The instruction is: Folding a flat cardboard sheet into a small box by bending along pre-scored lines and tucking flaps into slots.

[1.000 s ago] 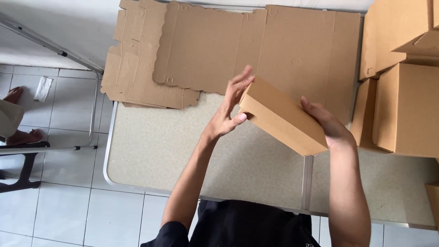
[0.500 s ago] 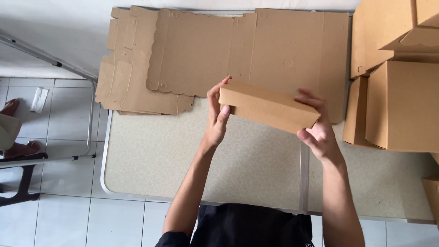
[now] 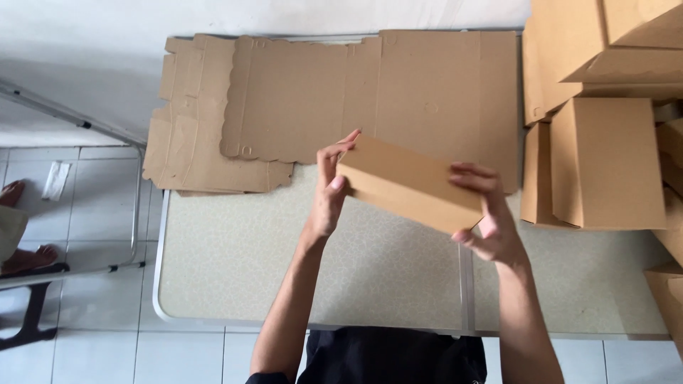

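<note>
I hold a closed brown cardboard box (image 3: 409,183) in the air above the table (image 3: 235,263). My left hand (image 3: 331,192) grips its left end, thumb on the near face and fingers on the far side. My right hand (image 3: 491,213) clasps its right end, fingers curled over the top. The box is tilted, its right end lower and nearer to me.
Flat unfolded cardboard sheets (image 3: 284,107) lie across the far part of the table. Several assembled brown boxes (image 3: 605,156) are stacked at the right. A metal frame (image 3: 107,135) stands left of the table on a tiled floor, where another person's feet (image 3: 25,259) show.
The box has been turned in my hands, from steeply slanted to nearly level and now tilted slightly down to the right. My right hand shifted from behind its end to over its top.
</note>
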